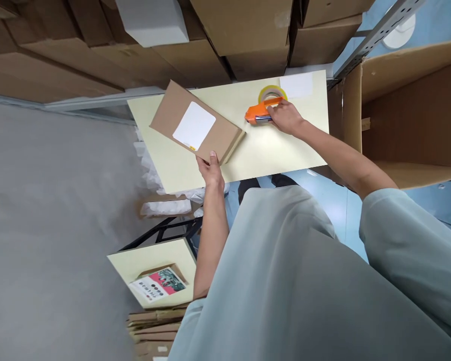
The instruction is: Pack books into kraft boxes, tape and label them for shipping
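Observation:
My left hand grips the near corner of a flat brown cardboard box, thumb on top and fingers under the edge. The box lies slanted over the left part of a pale yellow table, with a blank white label on its upper face. In my right hand is an orange tape dispenser, held just right of the box and apart from it. A yellow-rimmed tape roll shows right behind the dispenser; whether it is mounted on it I cannot tell.
Cardboard boxes line the shelf behind the table, with a white box among them. A large open carton stands at right. White paper lies at the table's back right. Lower left, a small table bears a printed booklet.

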The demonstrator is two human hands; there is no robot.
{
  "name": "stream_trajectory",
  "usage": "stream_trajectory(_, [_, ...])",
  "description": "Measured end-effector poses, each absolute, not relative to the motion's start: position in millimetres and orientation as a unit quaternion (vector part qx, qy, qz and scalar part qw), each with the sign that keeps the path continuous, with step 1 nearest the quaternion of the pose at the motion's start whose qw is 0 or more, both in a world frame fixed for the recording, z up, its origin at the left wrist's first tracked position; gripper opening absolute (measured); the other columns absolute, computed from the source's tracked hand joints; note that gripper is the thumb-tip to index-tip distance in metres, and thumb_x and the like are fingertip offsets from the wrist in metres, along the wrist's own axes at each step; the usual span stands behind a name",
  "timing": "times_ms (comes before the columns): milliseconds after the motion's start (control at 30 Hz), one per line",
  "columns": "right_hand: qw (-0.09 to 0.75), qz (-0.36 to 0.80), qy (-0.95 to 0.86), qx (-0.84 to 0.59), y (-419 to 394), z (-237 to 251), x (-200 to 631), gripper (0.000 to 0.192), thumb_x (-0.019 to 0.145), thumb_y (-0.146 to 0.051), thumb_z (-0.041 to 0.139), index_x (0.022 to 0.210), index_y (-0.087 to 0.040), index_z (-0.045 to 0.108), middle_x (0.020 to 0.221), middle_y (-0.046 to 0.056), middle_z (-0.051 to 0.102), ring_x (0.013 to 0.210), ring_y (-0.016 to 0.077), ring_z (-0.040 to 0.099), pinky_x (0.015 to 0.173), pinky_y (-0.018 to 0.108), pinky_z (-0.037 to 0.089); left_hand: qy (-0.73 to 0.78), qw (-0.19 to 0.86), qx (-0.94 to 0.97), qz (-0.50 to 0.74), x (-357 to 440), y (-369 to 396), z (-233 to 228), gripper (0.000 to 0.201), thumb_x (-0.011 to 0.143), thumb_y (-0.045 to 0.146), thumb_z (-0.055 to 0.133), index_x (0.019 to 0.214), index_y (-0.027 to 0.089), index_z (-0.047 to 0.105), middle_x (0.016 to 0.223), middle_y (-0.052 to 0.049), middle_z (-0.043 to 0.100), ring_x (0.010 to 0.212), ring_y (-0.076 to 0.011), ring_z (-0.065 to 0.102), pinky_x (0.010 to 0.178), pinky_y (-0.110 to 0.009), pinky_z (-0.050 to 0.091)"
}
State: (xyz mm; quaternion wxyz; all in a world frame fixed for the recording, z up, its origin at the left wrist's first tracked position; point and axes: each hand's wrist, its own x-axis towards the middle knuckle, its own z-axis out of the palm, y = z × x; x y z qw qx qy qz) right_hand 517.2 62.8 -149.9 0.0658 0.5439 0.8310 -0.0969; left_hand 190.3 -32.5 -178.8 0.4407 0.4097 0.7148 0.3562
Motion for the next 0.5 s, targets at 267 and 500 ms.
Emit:
stream_trajectory(267, [0.135, -0.121, 0.883, 0.433, 63, -159, 480, 0.032, 0.109, -0.014, 0.035, 0.115, -0.001, 0.064, 0.104, 0.017, 0.081, 0.109, 0.0266, 0.080, 0.117, 0.049, 0.051, 0.671, 0.542, 0.425, 0.276, 139, -21, -152, 0.089, 0.090, 0.069, 0.076, 0.163, 0.026, 0.050, 0.169, -0.015, 0.057, 0.155, -0.0204, 0.057, 0.128, -0.037, 0.046])
stream_trajectory(500, [0.156, -0.214, 0.888, 0.377, -24, -143, 404, 0.043, 0.099, 0.001, 0.034, 0.130, -0.008, 0.063, 0.102, 0.009, 0.081, 0.103, 0.0200, 0.079, 0.123, 0.047, 0.047, 0.653, 0.517, 0.520, 0.188, 71, 23, -141, 0.073, 0.086, 0.036, 0.070, 0.157, 0.024, 0.061, 0.158, -0.013, 0.068, 0.148, -0.0309, 0.062, 0.131, -0.052, 0.045])
